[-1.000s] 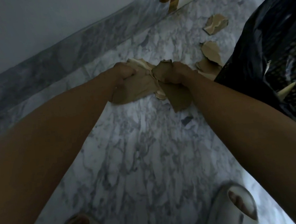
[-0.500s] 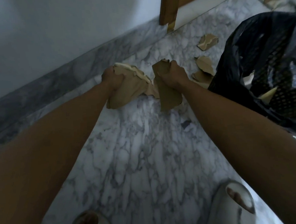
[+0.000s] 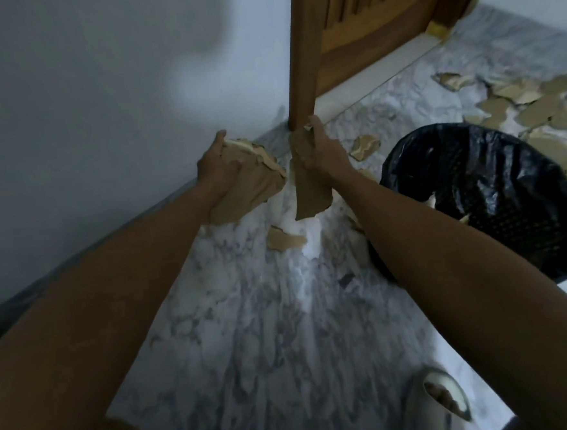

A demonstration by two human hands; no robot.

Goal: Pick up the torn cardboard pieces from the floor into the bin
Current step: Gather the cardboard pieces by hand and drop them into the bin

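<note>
My left hand (image 3: 216, 164) grips a bunch of torn brown cardboard pieces (image 3: 247, 192), lifted off the marble floor. My right hand (image 3: 321, 148) holds another long torn piece (image 3: 309, 196) that hangs down. The bin (image 3: 496, 206), a mesh basket lined with a black bag, stands to the right of my right forearm, with a few scraps inside. One small piece (image 3: 284, 240) lies on the floor below my hands. Another piece (image 3: 364, 146) lies beyond the bin's left rim, and several more (image 3: 529, 103) are scattered at the far right.
A white wall with a grey marble skirting (image 3: 160, 203) runs along the left. A wooden door frame (image 3: 301, 52) and door (image 3: 372, 17) stand straight ahead. My right foot in a pale slipper (image 3: 439, 402) is at the bottom.
Both hands have risen from the floor with the cardboard and moved apart. The view has tilted up, showing the door and more scattered pieces. One small piece now lies below my hands.
</note>
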